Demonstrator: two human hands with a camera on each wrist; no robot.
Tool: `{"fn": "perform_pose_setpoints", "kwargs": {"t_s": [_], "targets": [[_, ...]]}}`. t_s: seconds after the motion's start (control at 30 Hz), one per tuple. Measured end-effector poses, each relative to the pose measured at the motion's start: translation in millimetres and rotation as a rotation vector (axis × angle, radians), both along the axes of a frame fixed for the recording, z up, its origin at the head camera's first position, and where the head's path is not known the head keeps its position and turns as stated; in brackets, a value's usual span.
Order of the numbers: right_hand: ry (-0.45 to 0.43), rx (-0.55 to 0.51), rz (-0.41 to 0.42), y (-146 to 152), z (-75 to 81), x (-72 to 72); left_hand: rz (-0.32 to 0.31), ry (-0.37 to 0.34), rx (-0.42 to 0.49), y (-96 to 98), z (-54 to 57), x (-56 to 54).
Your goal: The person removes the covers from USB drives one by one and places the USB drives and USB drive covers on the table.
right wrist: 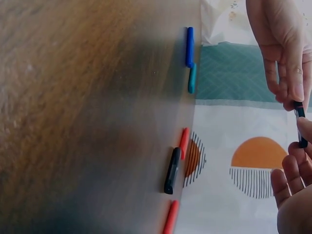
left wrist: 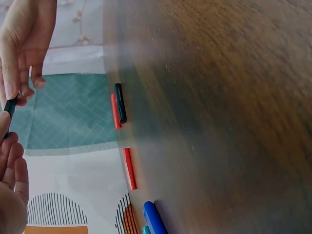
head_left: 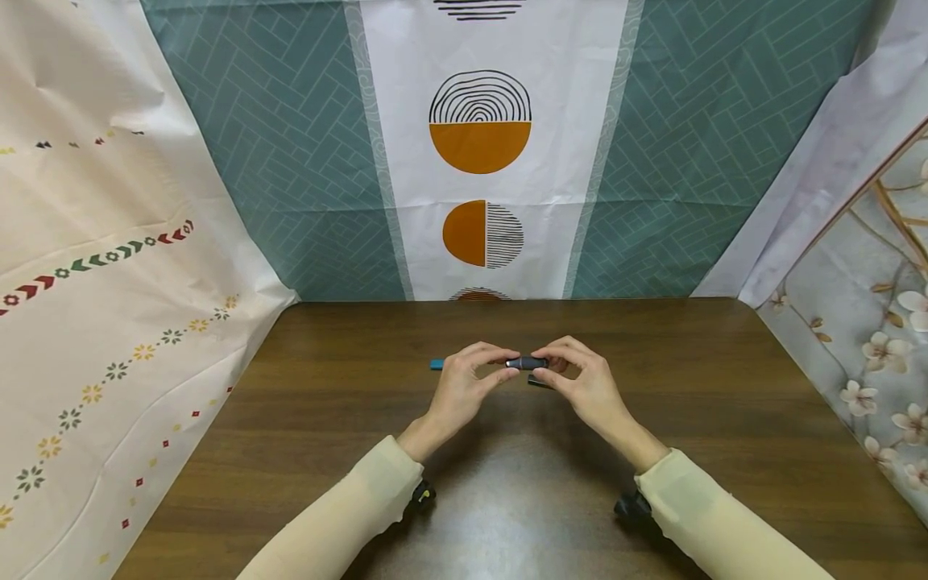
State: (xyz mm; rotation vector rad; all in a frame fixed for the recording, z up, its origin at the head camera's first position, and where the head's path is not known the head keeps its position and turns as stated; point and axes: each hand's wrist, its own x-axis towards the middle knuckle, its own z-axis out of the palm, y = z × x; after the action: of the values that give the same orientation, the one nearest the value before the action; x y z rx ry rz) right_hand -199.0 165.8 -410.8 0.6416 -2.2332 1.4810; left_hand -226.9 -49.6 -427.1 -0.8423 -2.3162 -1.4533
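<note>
Marker (head_left: 527,363), dark-barrelled, is hanging above the wooden tabletop (head_left: 333,403); the left hand (head_left: 460,385) and right hand (head_left: 590,383) are pinching its opposite ends.

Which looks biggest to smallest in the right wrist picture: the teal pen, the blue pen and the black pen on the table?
1. Black pen
2. Blue pen
3. Teal pen

That's only how they look there; nearness to the camera may change it, so real sizes are unsure.
</note>
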Motion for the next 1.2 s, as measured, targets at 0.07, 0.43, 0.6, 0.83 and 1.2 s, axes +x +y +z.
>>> {"fn": "perform_pose_setpoints", "kwargs": {"t_s": [0.07, 0.43, 0.6, 0.83, 1.2], "targets": [[-0.008, 0.001, 0.002, 3.5, -7.9, -5.4, -0.005, -0.004, 0.004, -0.2, 0.2, 0.5], [-0.023, 0.011, 0.011, 9.7, -15.6, -11.0, -0.018, -0.003, 0.001, -1.7, -0.1, 0.7], [-0.031, 0.012, 0.015, 10.2, -15.4, -10.4, -0.035, -0.001, 0.007, -2.8, -1.0, 0.5], [-0.039, 0.009, 0.007, 6.9, -13.7, -10.2, -0.02, -0.002, 0.004, -4.1, -1.8, 0.4], [-0.052, 0.009, -0.01, 6.7, -13.4, -7.7, -0.051, -0.01, 0.031, -4.8, -3.4, 0.6]]}}
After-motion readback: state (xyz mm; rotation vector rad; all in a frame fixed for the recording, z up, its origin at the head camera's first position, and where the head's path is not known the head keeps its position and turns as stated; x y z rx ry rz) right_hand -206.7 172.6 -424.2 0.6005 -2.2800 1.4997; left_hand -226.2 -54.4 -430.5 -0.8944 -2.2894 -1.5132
